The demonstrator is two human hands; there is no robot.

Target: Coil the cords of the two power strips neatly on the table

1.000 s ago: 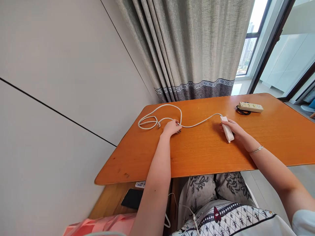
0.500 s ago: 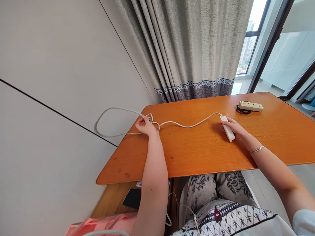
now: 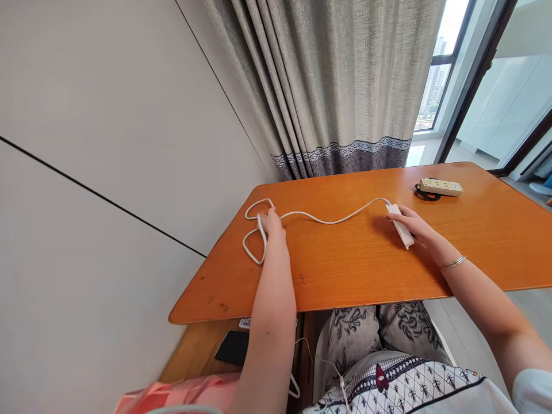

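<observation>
My right hand (image 3: 414, 224) is closed around a white power strip (image 3: 401, 226), which is held at a slant over the right part of the orange-brown table (image 3: 340, 259). From the strip's far end a white cable (image 3: 330, 222) runs left in a wavy line to my left hand (image 3: 271, 221). The fingers of that hand are closed on the cable at the table's left side, partly hidden behind the back of the hand. Loops of the cable lie around it, to its left and nearer to me. I cannot see the plug.
Another power strip (image 3: 440, 187), cream-coloured with a coiled black cord (image 3: 428, 195), lies at the back right of the table. A curtain (image 3: 345, 86) hangs behind, and a wall (image 3: 107, 115) borders the left. Below the table edge lies a dark phone (image 3: 232, 348).
My left hand has moved slightly right. The big cable loop that stuck out left past the table edge is now drawn in, with smaller loops on the table. My right hand barely moved.
</observation>
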